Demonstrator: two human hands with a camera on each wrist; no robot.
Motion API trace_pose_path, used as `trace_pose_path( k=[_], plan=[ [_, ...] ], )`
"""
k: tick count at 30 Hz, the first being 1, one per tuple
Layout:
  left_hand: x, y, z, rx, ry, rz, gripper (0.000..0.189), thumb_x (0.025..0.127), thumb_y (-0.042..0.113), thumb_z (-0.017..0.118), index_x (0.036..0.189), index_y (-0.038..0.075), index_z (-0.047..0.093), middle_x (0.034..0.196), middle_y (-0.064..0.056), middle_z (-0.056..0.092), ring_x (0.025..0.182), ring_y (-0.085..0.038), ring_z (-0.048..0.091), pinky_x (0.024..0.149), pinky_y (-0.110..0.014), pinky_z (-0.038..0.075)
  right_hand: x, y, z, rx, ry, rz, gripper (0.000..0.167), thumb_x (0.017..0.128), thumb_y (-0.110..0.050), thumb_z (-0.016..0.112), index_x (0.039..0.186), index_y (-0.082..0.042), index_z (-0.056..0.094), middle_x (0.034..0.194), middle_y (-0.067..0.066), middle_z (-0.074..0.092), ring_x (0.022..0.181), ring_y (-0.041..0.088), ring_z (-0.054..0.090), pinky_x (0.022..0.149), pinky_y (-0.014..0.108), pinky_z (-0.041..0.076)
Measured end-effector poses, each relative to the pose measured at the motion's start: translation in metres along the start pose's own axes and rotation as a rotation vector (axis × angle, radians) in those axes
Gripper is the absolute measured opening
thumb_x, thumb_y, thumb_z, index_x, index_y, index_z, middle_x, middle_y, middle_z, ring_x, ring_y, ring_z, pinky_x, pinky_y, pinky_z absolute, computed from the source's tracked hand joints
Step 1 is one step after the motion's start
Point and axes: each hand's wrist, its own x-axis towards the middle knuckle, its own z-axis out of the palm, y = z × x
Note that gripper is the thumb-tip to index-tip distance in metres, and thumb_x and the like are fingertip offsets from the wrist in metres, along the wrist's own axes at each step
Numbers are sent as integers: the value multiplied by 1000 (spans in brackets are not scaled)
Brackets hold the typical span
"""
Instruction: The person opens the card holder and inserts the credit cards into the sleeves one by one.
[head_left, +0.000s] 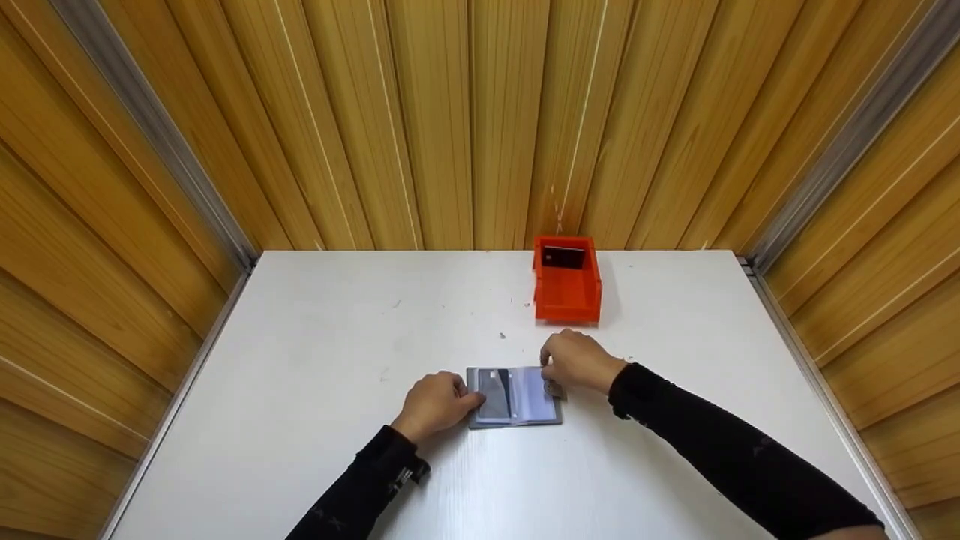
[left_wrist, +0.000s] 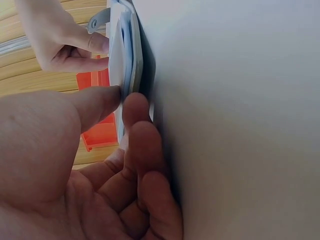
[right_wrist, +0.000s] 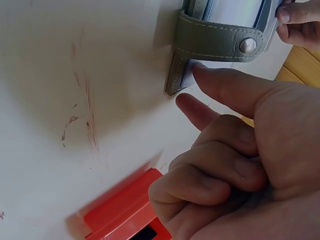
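A grey card holder [head_left: 534, 397] with clear plastic sleeves lies spread open on the white table. Behind its left sleeve shows a grey and black card [head_left: 493, 397]. My left hand [head_left: 433, 405] pinches the left edge, thumb on the sleeves and fingertips [left_wrist: 135, 107] against the cover's side. At the upper right corner is my right hand [head_left: 577, 360], its thumb [right_wrist: 215, 82] on the corner of a sleeve and its index finger by the cover's edge. The other fingers of this hand are curled in. Beside the thumb stands the holder's strap [right_wrist: 212, 42] with a metal snap.
A red-orange plastic bin [head_left: 568, 296] stands behind the card holder near the back edge, a dark flat piece [head_left: 562, 257] inside at its far end. Wood-look panels [head_left: 502, 127] wall the table [head_left: 337, 322] at the back and both sides.
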Motion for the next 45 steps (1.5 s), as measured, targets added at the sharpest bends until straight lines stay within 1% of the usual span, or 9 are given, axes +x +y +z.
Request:
trace_pose_path(
  k=[10,14,22,25,29,34,37,41,45],
  plan=[
    [1,-1,1,-3,1,0,41,95,45,79,69,21,60,63,9,49,65,-15,50,61,-31,37,1,-2,1,-5,0,-10,7,93,-12,81,95,-8,86,97,10,78,96,28,64,95,50,56],
    [1,-1,0,-5,2,7,40,95,44,79,69,21,60,63,9,49,64,-14,49,61,-31,37,1,-2,1,-13,0,-12,5,93,-12,81,91,-10,84,93,9,76,95,28,63,94,50,56],
    [1,0,0,13,0,2,40,96,45,79,70,20,61,63,9,50,64,-13,49,60,-30,37,2,-2,2,-15,-6,-20,8,94,-12,79,85,-12,79,87,6,71,90,26,61,89,47,55],
    [0,-1,0,4,2,12,40,96,44,79,70,19,61,62,9,48,62,-13,48,59,-30,36,0,0,2,0,-5,-18,9,91,-11,78,82,-13,78,84,5,69,88,24,59,86,44,53],
    [0,-2,0,-1,4,30,40,97,43,79,71,18,62,61,9,48,61,-13,47,57,-30,35,-1,1,2,-1,-15,-23,11,90,-14,78,79,-13,78,80,3,67,85,22,58,81,42,51],
    [1,-3,1,12,1,27,39,97,45,78,72,19,63,62,9,50,62,-13,48,58,-30,36,-1,0,0,0,-32,-17,14,93,-20,77,82,-13,79,80,2,68,85,21,58,82,41,51],
    [1,-2,1,17,2,29,38,96,45,78,74,18,65,64,8,52,63,-14,50,58,-30,37,0,-2,-4,36,-45,14,17,96,-24,75,84,-12,78,79,2,67,83,22,59,79,39,50],
    [1,-2,1,17,-1,17,38,97,46,78,75,18,65,65,7,54,64,-15,51,59,-31,38,1,-6,-9,137,-71,59,20,99,-29,74,89,-13,78,74,2,66,79,22,61,72,35,49],
    [1,-2,2,6,-4,11,38,98,45,78,75,18,65,64,8,53,62,-14,50,57,-30,37,2,-10,-12,207,-65,46,20,100,-29,73,89,-12,78,71,0,65,74,19,62,68,32,49]
  ],
)
